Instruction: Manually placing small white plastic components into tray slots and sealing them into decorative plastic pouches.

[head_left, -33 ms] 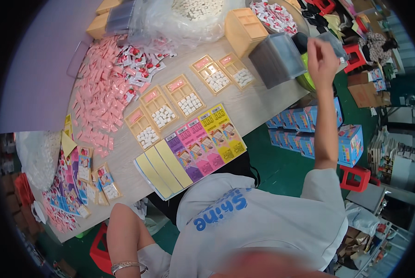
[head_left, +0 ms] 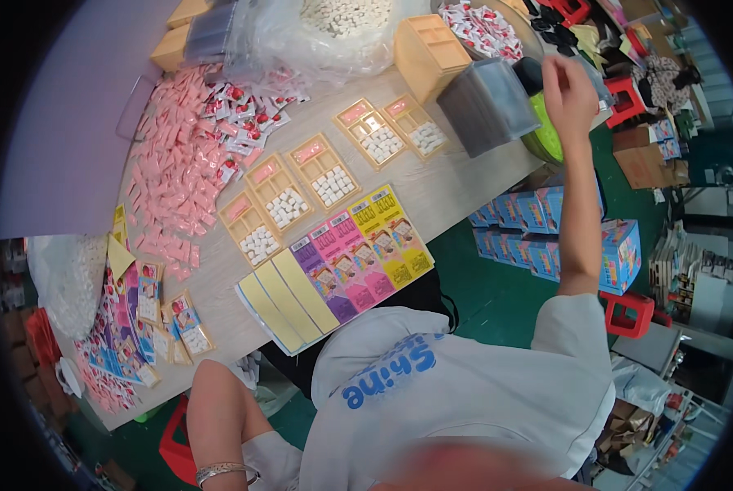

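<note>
My right hand [head_left: 568, 96] is raised at the far right of the table, over the bright green container [head_left: 544, 135] and beside a stack of clear plastic trays [head_left: 489, 106]. Its fingers are curled in, and what they hold, if anything, is hidden. Of my left arm [head_left: 221, 409], a bent elbow and a bracelet [head_left: 223, 470] show at the lower left; the left hand lies outside the picture. Several tan compartment trays [head_left: 324, 170] stand in front of me, each with small white pieces and a pink packet. Colourful printed card sheets [head_left: 362, 255] lie at the table's near edge.
Pink packets [head_left: 174, 155] and strawberry-print sachets [head_left: 248, 106] are heaped at the left. A clear bag [head_left: 301, 53] of white pieces sits at the back beside stacked tan trays [head_left: 432, 53]. Blue boxes [head_left: 538, 213] and a red stool [head_left: 626, 314] stand on the floor at right.
My right hand has shifted slightly up and to the right. The picture has moved a little; the trays, sheets and packets stay as they were.
</note>
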